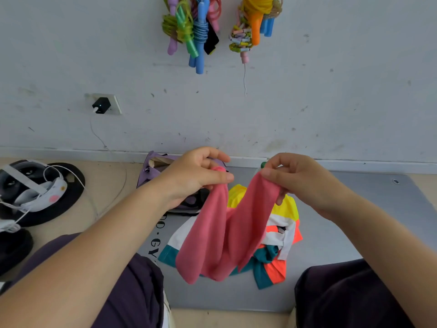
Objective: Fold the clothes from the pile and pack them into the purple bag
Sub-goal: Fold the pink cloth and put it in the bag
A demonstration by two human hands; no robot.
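**Pink garment held up by 2 corners, hanging toward the person**

A soft pink knit garment (220, 233) is held in the air above a grey foam mat (354, 221) on the floor. The left hand (196, 176) pinches 1 upper corner between thumb and curled fingers; the right hand (298, 181) pinches the other upper corner in the same way. Both grips are narrow and closed on cloth, and neither holds anything else.

From the 2 grips the garment hangs down and toward the person, in 2 lobes that sag together in the middle. Its long axis is judged to run from the hands down to the lower hem, which reaches just over the near edge of the pile. The top edge between the hands runs left to right and is slack, not stretched.

Beneath it lies the pile of bright clothes in yellow, white, orange and teal (279, 240), on the mat. The purple fabric bag (153, 171) lies beyond the left hand, near the wall, its mouth partly hidden by that hand. The left hand is therefore the nearer to the bag.

The fold is judged not yet made: the garment would first need to be pulled taut and laid flat.
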